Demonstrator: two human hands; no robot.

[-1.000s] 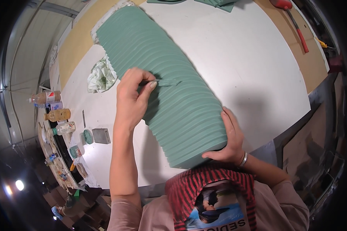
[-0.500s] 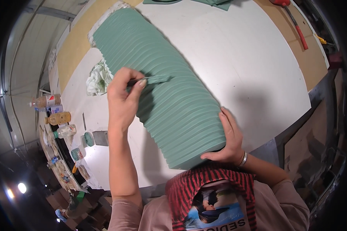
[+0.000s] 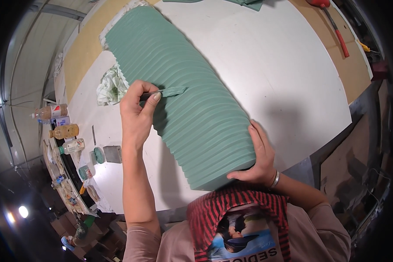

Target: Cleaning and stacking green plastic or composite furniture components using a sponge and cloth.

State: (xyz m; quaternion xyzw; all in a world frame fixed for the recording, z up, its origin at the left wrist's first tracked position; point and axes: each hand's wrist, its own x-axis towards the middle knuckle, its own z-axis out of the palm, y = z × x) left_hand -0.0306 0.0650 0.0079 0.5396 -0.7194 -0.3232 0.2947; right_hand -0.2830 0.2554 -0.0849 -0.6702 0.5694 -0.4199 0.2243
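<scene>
Across the worktop, a ridged green block is lying; over it, the left hand is pinching a thin tool; the right hand, thumb spread, is touching the block's near corner

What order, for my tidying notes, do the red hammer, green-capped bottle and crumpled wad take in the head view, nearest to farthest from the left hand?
1. Crumpled wad: just left of the left hand.
2. Green-capped bottle: farther left and lower.
3. Red hammer: far upper right.
</scene>
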